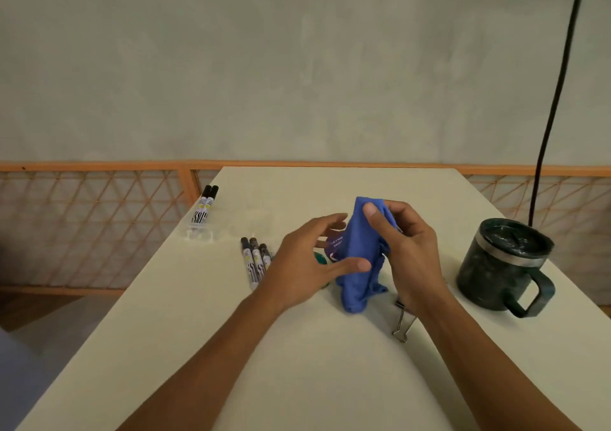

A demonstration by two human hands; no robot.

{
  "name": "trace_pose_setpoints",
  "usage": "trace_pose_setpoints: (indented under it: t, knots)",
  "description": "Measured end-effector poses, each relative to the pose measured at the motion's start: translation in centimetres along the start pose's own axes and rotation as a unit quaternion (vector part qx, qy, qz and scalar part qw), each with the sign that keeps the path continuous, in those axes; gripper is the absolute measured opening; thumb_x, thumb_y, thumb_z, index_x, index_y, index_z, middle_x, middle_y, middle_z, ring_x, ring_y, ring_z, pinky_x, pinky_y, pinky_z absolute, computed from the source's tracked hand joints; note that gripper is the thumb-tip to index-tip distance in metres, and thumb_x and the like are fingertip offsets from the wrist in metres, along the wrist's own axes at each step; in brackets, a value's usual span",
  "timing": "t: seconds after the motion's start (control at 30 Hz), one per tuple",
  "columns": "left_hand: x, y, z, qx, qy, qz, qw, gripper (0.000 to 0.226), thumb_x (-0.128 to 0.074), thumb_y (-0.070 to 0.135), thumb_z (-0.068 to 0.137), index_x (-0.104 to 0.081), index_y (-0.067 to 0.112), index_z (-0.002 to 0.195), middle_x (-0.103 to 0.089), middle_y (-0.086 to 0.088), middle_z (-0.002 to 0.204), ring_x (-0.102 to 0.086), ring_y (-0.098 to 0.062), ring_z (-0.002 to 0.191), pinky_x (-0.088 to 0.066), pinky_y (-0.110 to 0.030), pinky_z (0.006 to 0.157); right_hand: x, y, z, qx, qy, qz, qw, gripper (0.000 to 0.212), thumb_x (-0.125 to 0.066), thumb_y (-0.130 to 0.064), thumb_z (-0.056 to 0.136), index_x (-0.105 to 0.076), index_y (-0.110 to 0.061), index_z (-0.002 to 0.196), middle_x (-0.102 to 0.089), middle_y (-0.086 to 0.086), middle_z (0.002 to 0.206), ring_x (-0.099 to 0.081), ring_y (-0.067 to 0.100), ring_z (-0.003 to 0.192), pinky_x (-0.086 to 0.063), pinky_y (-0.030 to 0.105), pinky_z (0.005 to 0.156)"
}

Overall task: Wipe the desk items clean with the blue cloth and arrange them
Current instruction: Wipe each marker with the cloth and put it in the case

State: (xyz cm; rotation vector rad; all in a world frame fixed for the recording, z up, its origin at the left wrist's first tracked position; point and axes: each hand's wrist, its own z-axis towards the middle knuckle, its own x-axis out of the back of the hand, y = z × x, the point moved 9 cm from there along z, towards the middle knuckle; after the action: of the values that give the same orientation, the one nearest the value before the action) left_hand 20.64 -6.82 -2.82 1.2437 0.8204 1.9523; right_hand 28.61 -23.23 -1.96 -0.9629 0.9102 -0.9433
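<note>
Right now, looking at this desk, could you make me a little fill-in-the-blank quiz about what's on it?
1. The right hand pinches a cloth coloured ___.
2. By the left hand lie ___ markers side by side; a pair of markers sits at the far left edge of the table.
3. The dark lidded mug stands on the table's ___ side.
4. The binder clip lies beside the ___ wrist.
Missing words: blue; three; right; right.
</note>
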Motion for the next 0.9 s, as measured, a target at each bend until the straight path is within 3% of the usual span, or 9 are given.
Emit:
trace_pose_setpoints:
  t: [0.07, 0.13, 0.2, 0.3, 0.43, 0.57, 0.73, 0.8, 0.9]
  knots:
    - [-1.5, 0.4, 0.4, -0.002, -0.01, -0.012, 1.0, 0.067, -0.09, 0.058, 0.08, -0.066, 0.037, 0.139, -0.073, 0.024, 0.125, -0.067, 0.002, 0.113, -0.055, -0.018, 0.093, 0.2, -0.5, -0.2, -0.003, -0.001, 0.027, 1.0, 0.027, -0.079, -0.036, 0.093, -0.077, -0.017, 0.113, -0.079, 0.007, 0.11, -0.075, 0.02, 0.101, -0.063, 0.039, 0.089]
    - [-2.0, 0.4, 0.8, -0.003, 0.01, -0.031, 0.999, 0.034, -0.082, 0.049, 0.094, -0.075, 0.031, 0.121, -0.078, 0.011, 0.104, -0.072, -0.013, 0.095, -0.06, -0.035, 0.084, 0.6, -1.0, -0.3, 0.0, -0.002, 0.046, 0.999, 0.029, -0.076, -0.037, 0.094, -0.077, -0.016, 0.114, -0.078, 0.01, 0.112, -0.074, 0.023, 0.105, -0.062, 0.042, 0.093]
    - [-1.5, 0.3, 1.1, -0.019, 0.057, -0.035, 0.998, 0.016, -0.073, 0.039, 0.103, -0.075, 0.024, 0.106, -0.07, -0.001, 0.082, -0.063, -0.02, 0.073, -0.054, -0.038, 0.068, 1.1, -1.4, -0.1, 0.018, 0.007, 0.052, 0.998, 0.031, -0.073, -0.036, 0.094, -0.075, -0.014, 0.116, -0.078, 0.011, 0.114, -0.075, 0.024, 0.109, -0.061, 0.041, 0.094]
    - [-0.6, 0.6, 1.2, -0.041, 0.096, -0.017, 0.994, 0.016, -0.069, 0.028, 0.107, -0.071, 0.014, 0.098, -0.059, -0.004, 0.071, -0.044, -0.009, 0.061, -0.038, -0.026, 0.059, 1.7, -1.4, 0.1, 0.031, 0.026, 0.07, 0.997, 0.036, -0.074, -0.035, 0.094, -0.073, -0.01, 0.12, -0.076, 0.014, 0.121, -0.073, 0.032, 0.117, -0.06, 0.049, 0.099]
    - [0.6, 0.7, 0.8, -0.036, 0.134, -0.08, 0.987, 0.016, -0.087, 0.027, 0.09, -0.082, 0.013, 0.095, -0.077, 0.01, 0.08, -0.07, -0.01, 0.074, -0.055, -0.024, 0.069, 2.6, -1.4, 0.4, 0.03, 0.055, 0.063, 0.996, 0.032, -0.075, -0.035, 0.091, -0.076, -0.014, 0.115, -0.077, 0.008, 0.117, -0.073, 0.026, 0.114, -0.06, 0.053, 0.101]
    - [1.8, 0.3, 0.5, -0.027, 0.18, -0.11, 0.977, 0.034, -0.097, 0.03, 0.076, -0.071, 0.009, 0.072, -0.07, 0.002, 0.069, -0.064, -0.017, 0.065, -0.055, -0.03, 0.064, 2.9, -1.3, 0.4, 0.033, 0.066, 0.056, 0.996, 0.029, -0.075, -0.035, 0.091, -0.077, -0.017, 0.113, -0.078, 0.005, 0.114, -0.074, 0.021, 0.11, -0.061, 0.046, 0.096]
    - [0.9, 0.6, 0.4, -0.039, 0.083, -0.131, 0.987, 0.008, -0.081, 0.018, 0.098, -0.078, 0.011, 0.099, -0.082, 0.002, 0.096, -0.079, -0.02, 0.094, -0.063, -0.037, 0.085, 3.2, -1.3, 0.6, 0.04, 0.081, 0.067, 0.994, 0.027, -0.075, -0.034, 0.094, -0.076, -0.017, 0.114, -0.078, 0.004, 0.116, -0.072, 0.022, 0.113, -0.06, 0.045, 0.097]
    - [0.9, 0.5, 0.3, -0.049, 0.043, -0.099, 0.993, 0.016, -0.071, 0.015, 0.106, -0.078, 0.018, 0.12, -0.081, 0.009, 0.115, -0.076, -0.016, 0.112, -0.061, -0.037, 0.097, 3.4, -1.3, 0.6, 0.041, 0.086, 0.073, 0.993, 0.027, -0.075, -0.035, 0.095, -0.076, -0.017, 0.115, -0.077, 0.006, 0.119, -0.071, 0.024, 0.115, -0.058, 0.049, 0.1]
    - [2.1, 0.6, -0.3, -0.049, 0.026, -0.063, 0.996, 0.03, -0.063, 0.004, 0.107, -0.077, 0.021, 0.127, -0.079, 0.015, 0.122, -0.072, -0.011, 0.12, -0.056, -0.029, 0.103, 3.2, -1.4, 0.4, 0.041, 0.086, 0.073, 0.993, 0.025, -0.072, -0.036, 0.098, -0.074, -0.02, 0.117, -0.077, 0.002, 0.121, -0.071, 0.02, 0.115, -0.057, 0.049, 0.102]
